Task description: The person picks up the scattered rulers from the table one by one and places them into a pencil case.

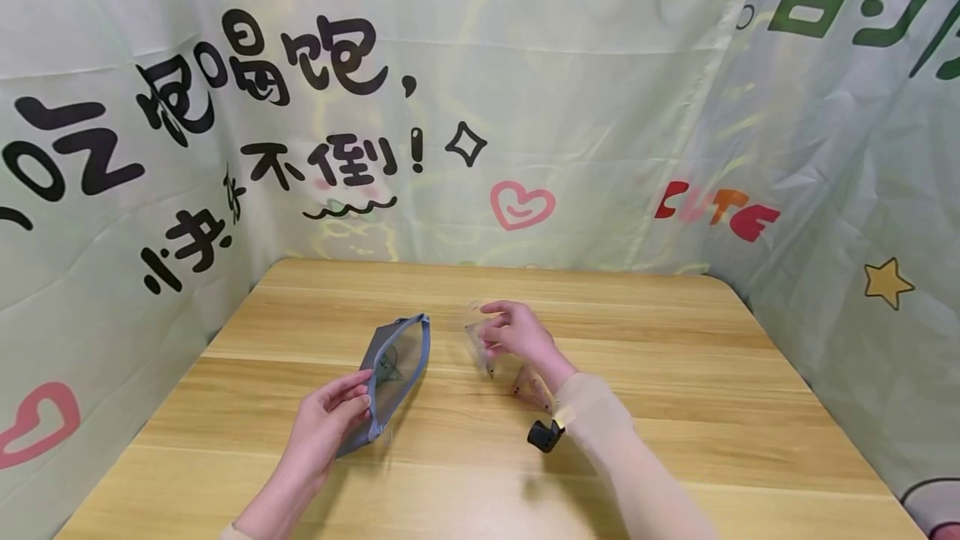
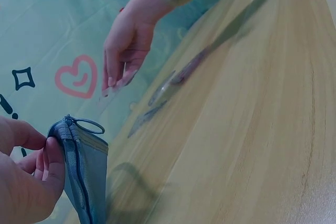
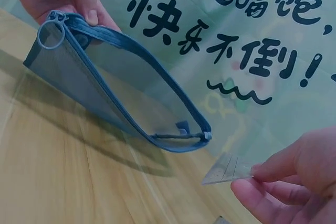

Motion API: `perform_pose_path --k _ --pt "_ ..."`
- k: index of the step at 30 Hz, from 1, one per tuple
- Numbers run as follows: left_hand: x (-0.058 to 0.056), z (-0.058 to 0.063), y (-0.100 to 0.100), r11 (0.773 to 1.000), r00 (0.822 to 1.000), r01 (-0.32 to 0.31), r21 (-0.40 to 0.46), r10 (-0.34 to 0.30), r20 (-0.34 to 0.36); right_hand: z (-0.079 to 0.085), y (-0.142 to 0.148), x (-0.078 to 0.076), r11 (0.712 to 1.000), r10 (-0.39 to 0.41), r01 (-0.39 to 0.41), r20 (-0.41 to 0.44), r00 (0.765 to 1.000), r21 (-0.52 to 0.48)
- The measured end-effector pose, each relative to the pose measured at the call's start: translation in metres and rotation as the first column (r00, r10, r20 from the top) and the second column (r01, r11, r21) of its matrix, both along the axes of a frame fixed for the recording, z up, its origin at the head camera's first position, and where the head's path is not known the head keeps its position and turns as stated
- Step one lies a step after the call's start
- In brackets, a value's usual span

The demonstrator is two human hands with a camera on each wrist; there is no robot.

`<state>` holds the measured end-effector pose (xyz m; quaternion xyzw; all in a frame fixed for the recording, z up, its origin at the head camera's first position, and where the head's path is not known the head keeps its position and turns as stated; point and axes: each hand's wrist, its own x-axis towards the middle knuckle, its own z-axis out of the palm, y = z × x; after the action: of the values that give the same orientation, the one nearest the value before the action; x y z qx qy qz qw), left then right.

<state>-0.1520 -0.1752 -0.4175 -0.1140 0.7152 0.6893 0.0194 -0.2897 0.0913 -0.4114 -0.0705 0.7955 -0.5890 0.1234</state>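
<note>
My left hand [image 1: 330, 419] grips the edge of a blue-grey zip pouch [image 1: 401, 377] of see-through mesh, thumb on one side and fingers on the other. The pouch's mouth gapes toward the right, and its zipper ring shows near the left hand in the right wrist view. Something greenish shows through the mesh in the head view. To the pouch's right, my right hand [image 1: 521, 332] pinches a clear set square [image 3: 226, 170] with dark ruled lines between thumb and fingers. Its tip is just beyond the pouch's far end in the right wrist view.
A pinkish clear triangle [image 1: 531, 388] lies on the wooden table [image 1: 675, 457] under the right wrist, with clear plastic [image 2: 144, 119] near it. A black camera [image 1: 545, 436] sits on the right wrist. Printed curtains [image 1: 585, 123] enclose the table's back and sides.
</note>
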Motion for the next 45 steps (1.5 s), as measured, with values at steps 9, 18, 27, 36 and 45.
perform_pose_path --k 9,18,27,36,45 --pt "0.0 0.002 0.0 1.0 1.0 -0.011 0.007 0.011 0.005 0.0 -0.019 0.0 0.998 0.041 -0.039 0.031 0.999 -0.048" --pt "0.0 0.001 -0.001 1.0 1.0 0.0 0.013 0.0 -0.008 -0.008 -0.031 0.002 0.993 0.082 -0.077 0.062 0.995 -0.086" --pt "0.0 0.002 0.001 1.0 1.0 0.012 0.014 -0.012 -0.006 -0.007 -0.04 0.009 0.984 0.117 -0.101 0.105 0.988 -0.146" --pt "0.0 0.001 0.003 0.999 1.0 0.018 0.03 -0.017 -0.012 -0.01 -0.052 0.012 0.978 0.119 -0.091 0.139 0.983 -0.188" --pt "0.001 0.0 0.004 0.999 0.999 0.028 0.038 -0.027 -0.02 -0.014 -0.059 0.012 0.967 0.14 -0.104 0.144 0.98 -0.232"
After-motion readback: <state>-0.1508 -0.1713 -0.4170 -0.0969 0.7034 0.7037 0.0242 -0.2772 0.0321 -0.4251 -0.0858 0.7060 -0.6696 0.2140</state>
